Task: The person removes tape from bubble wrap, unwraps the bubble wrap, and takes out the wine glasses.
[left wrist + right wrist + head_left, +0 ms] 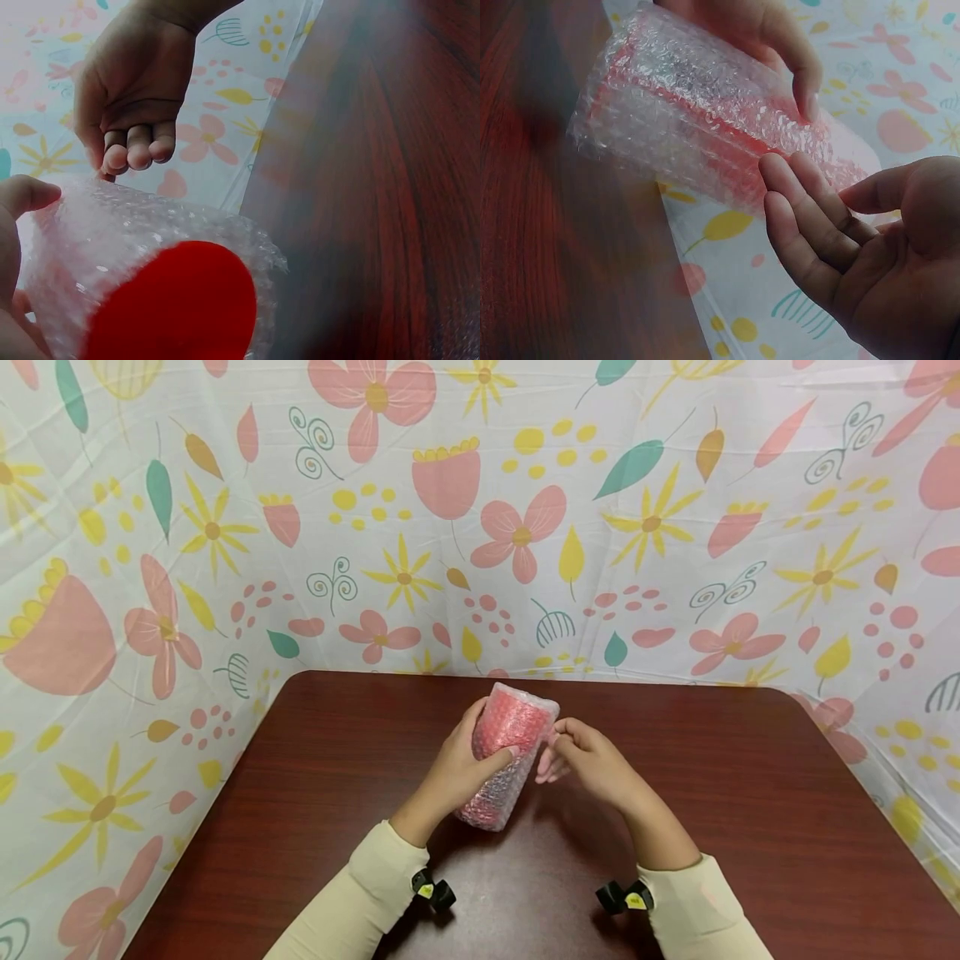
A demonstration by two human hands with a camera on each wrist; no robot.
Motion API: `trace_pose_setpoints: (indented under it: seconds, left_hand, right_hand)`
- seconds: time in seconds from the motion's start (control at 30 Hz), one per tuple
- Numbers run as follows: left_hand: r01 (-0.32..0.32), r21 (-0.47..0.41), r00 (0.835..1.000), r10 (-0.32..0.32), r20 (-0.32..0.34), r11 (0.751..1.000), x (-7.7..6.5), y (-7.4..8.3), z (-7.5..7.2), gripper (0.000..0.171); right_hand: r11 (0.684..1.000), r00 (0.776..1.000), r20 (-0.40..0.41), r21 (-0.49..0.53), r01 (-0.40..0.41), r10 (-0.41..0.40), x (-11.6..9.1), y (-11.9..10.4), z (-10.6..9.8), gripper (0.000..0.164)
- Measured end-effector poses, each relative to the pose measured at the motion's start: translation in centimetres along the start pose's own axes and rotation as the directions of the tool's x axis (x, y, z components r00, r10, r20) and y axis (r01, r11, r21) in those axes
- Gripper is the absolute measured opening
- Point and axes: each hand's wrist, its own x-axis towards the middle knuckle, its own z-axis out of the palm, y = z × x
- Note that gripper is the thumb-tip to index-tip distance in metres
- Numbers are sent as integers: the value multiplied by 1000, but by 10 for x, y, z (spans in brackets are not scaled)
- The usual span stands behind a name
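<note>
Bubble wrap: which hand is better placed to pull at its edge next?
Probably the right hand: it is at the bubble wrap's edge, though a pinch is unclear. The left hand grips the wrap's side, so it suits steadying.

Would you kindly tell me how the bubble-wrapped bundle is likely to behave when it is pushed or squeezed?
The bubble-wrapped bundle probably gives slightly when squeezed, since bubble wrap covers it. It seems fairly stiff overall, as it shows no bend in the left hand. Laid sideways, it might roll if pushed, given its rounded red end.
</note>
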Motion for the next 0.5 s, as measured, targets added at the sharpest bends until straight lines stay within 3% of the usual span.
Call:
trace_pose_setpoints:
  seconds: [0.27,0.5]
  left_hand:
    - [5,-21,997,-7,-72,1000,0,0,1,86]
    - [10,-16,996,-11,-86,1000,1,-2,1,86]
  right_hand:
    - [1000,1000,19,-26,-1,2,-2,-1,-3,28]
    - [1000,999,42,-6,-2,3,-2,-2,-4,27]
